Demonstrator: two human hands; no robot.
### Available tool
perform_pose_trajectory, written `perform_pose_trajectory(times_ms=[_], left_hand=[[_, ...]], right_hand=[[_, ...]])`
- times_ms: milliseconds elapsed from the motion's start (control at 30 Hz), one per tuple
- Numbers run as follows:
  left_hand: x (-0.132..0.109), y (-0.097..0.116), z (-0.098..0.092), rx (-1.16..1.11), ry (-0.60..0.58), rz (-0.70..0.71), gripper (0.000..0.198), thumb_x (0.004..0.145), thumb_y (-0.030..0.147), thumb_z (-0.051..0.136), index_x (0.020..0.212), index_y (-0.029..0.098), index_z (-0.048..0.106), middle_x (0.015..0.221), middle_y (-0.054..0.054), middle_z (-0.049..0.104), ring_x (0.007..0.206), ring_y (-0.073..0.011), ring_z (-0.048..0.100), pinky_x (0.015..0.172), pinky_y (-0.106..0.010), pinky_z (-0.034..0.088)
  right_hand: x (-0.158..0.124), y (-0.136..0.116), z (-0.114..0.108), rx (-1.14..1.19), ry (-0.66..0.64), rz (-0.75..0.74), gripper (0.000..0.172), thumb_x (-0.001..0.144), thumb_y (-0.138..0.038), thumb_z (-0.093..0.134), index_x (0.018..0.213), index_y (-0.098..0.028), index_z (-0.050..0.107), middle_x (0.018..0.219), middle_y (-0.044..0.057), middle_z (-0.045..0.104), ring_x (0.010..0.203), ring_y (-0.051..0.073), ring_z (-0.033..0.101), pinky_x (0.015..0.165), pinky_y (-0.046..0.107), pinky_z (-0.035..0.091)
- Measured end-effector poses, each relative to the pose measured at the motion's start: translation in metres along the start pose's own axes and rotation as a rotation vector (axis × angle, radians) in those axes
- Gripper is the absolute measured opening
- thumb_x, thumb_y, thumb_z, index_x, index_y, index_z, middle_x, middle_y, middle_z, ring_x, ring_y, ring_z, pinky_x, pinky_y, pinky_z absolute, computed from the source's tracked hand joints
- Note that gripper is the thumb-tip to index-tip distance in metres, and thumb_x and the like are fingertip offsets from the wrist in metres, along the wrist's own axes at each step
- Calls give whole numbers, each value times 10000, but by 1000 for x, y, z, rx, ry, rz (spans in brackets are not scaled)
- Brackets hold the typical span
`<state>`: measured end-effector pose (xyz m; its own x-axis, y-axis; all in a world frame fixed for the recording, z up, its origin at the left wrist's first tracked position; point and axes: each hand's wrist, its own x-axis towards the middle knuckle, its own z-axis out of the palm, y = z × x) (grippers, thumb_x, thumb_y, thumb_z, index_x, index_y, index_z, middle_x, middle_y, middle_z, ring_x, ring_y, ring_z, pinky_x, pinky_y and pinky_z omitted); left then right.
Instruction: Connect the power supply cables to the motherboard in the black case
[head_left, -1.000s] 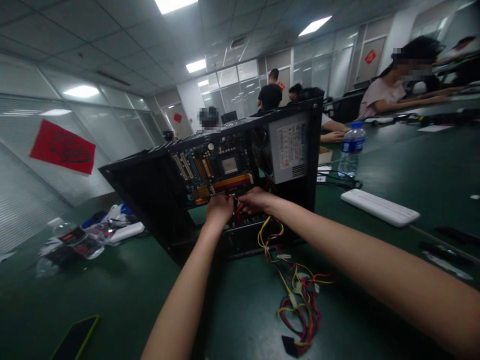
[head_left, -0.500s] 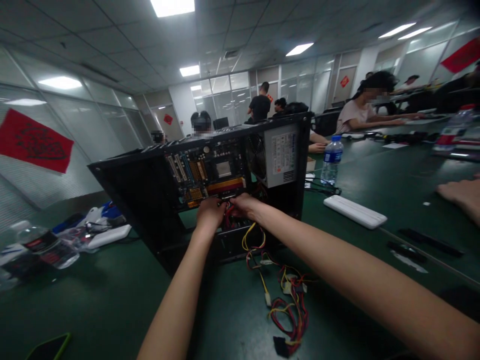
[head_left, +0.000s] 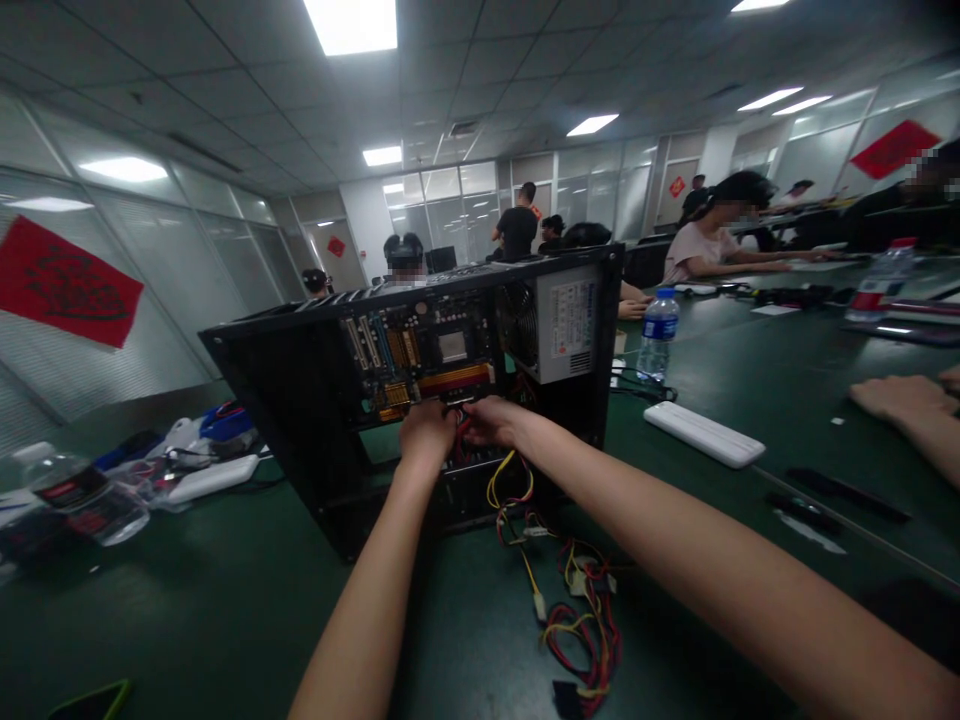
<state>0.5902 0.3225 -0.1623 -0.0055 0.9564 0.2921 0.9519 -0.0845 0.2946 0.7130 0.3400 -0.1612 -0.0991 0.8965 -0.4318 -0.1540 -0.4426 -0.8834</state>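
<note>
An open black computer case [head_left: 281,420] stands on the green table before me, its inside facing me. In it are a motherboard [head_left: 409,335] and a grey power supply [head_left: 566,330] with a fan. Both my hands reach in below the motherboard's lower edge. My left hand [head_left: 426,432] is closed, fingertips at the top of a bundle of red and dark cables [head_left: 460,440]. On the bundle's right side, my right hand [head_left: 495,420] curls its fingers round it. The cable end between my fingers is hidden. Loose power leads [head_left: 589,630] trail out onto the table.
Right of the case are a water bottle [head_left: 658,335], a white power bank [head_left: 705,434] and dark strips [head_left: 847,495]. Another person's hand [head_left: 892,397] rests at the right edge. On the left lie a bottle [head_left: 82,495], bags and a white block [head_left: 214,478]; a green-edged phone [head_left: 90,702] lies in front.
The view has shifted slightly, so the case appears a little lower and further right. My hands stay at the same cables, the right one's fingers a bit more visible.
</note>
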Motion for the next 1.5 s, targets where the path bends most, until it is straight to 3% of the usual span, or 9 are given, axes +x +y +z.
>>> perform_pose_trajectory(times_ms=[767,1133,1300,1500], left_hand=[[0,-1,-2,31,-63,17,353,1013,321,463,1125,152,752,1171,-184,734,1113,-303,699,919,-364,534],[0,2,-5,77,-52,17,350,1019,298,455,1124,136,747,1146,-197,742,1109,-321,709,911,-382,550],[1,2,-6,98,-47,35,369,1020,327,457,1131,142,757,1137,-198,745,1108,-330,708,903,-389,553],[2,1,-6,104,-48,42,354,1011,319,470,1091,162,777,1113,-185,754,1075,-322,717,874,-374,556]], right_hand=[[-10,1,2,-54,27,2,274,1081,-197,437,816,-171,502,608,-26,545,505,98,516,569,226,462],[2,3,1,-141,23,-32,252,1079,-208,414,847,-164,503,607,-28,531,484,89,505,549,218,473],[6,5,-2,-264,20,-118,211,1075,-201,430,883,-159,504,618,-20,568,500,99,561,566,226,497],[5,8,-23,-638,112,-360,341,1064,-178,420,760,-141,571,653,49,626,513,133,559,587,257,452]])
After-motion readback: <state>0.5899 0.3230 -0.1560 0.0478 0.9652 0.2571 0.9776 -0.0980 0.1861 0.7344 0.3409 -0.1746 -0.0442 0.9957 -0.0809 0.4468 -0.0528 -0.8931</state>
